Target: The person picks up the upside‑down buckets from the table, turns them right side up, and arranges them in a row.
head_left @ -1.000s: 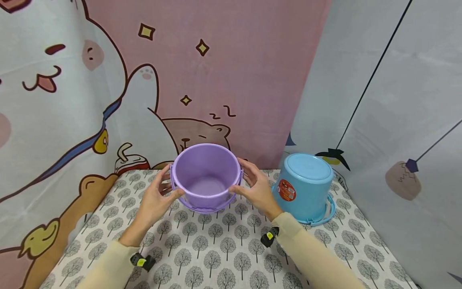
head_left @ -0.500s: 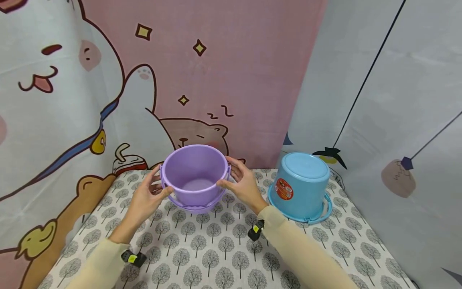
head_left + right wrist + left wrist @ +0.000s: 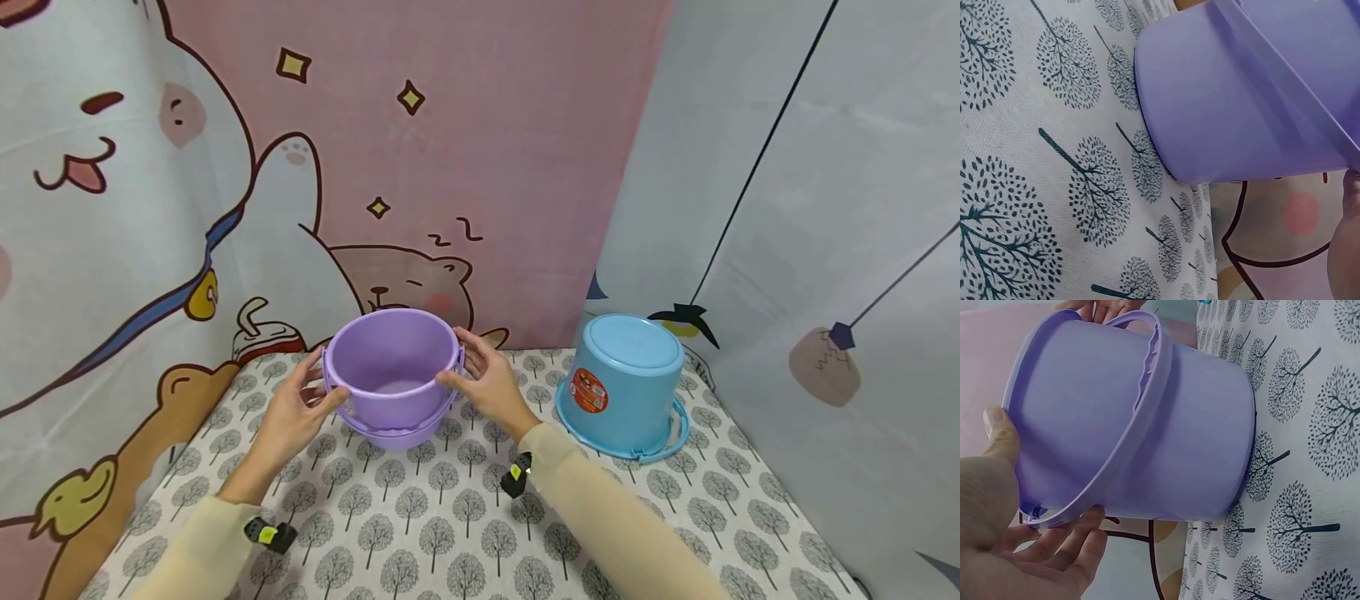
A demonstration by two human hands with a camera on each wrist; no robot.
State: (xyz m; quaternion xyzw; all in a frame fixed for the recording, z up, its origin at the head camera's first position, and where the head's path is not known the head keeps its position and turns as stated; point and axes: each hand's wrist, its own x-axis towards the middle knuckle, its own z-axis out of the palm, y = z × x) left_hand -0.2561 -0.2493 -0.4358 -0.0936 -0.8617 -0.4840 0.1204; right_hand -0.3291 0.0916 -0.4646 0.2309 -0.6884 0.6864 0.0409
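A purple bucket [image 3: 393, 362] stands upright at the table's left-centre, its base at or just above the cloth; contact cannot be told. My left hand [image 3: 288, 412] grips its left side, thumb at the rim and fingers around the handle joint, as the left wrist view shows on the bucket wall [image 3: 1097, 419]. On the opposite side my right hand [image 3: 495, 392] holds the rim, with only part of it visible in the right wrist view beside the bucket [image 3: 1222, 106]. The purple handle [image 3: 1124, 453] hangs down across the front. Inside, the visible part of the bucket shows nothing.
A light blue bucket [image 3: 626, 396] stands upside down to the right, with a round red label [image 3: 588, 391] and its handle [image 3: 675, 442] lying on the cloth. The tree-print tablecloth [image 3: 438, 575] covers the table. Printed curtains [image 3: 525, 167] hang behind and at both sides.
Both hands have carried the purple bucket left and lowered it slightly. The blue bucket stays in place; the view has turned a little.
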